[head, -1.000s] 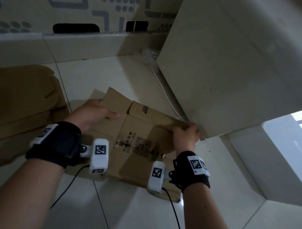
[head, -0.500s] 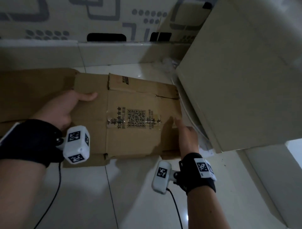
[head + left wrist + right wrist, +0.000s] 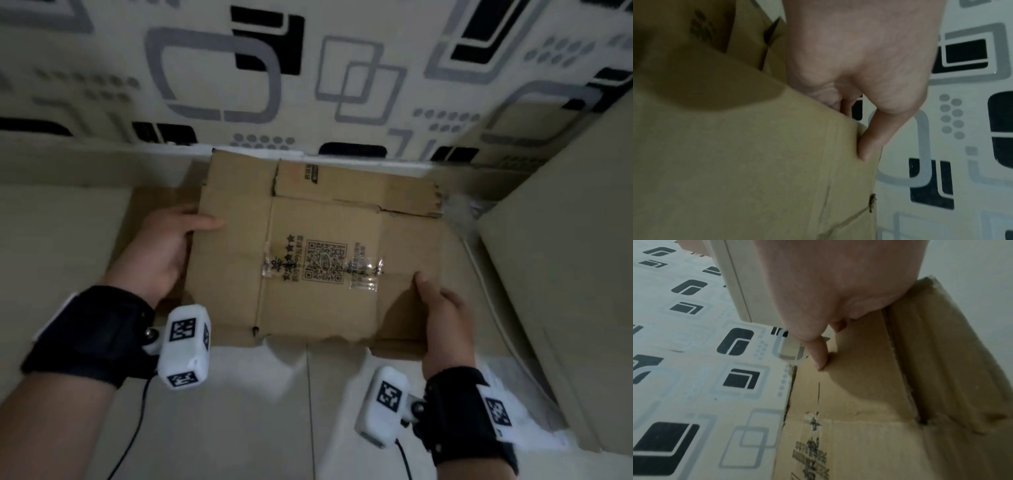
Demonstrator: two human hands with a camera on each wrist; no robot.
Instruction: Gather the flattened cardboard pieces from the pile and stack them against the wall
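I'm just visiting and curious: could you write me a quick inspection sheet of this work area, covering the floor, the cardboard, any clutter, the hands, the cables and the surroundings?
Surface: pale tiled floor.
Job's things: flattened cardboard piece with a printed QR code and clear tape, held up in front of the patterned wall; more cardboard behind it on the left.
Clutter: crumpled clear plastic by the corner.
Grippers: left hand grips the piece's left edge; right hand grips its lower right edge.
Cables: black wrist-camera leads; white cable along the floor.
Surroundings: beige cabinet on the right.
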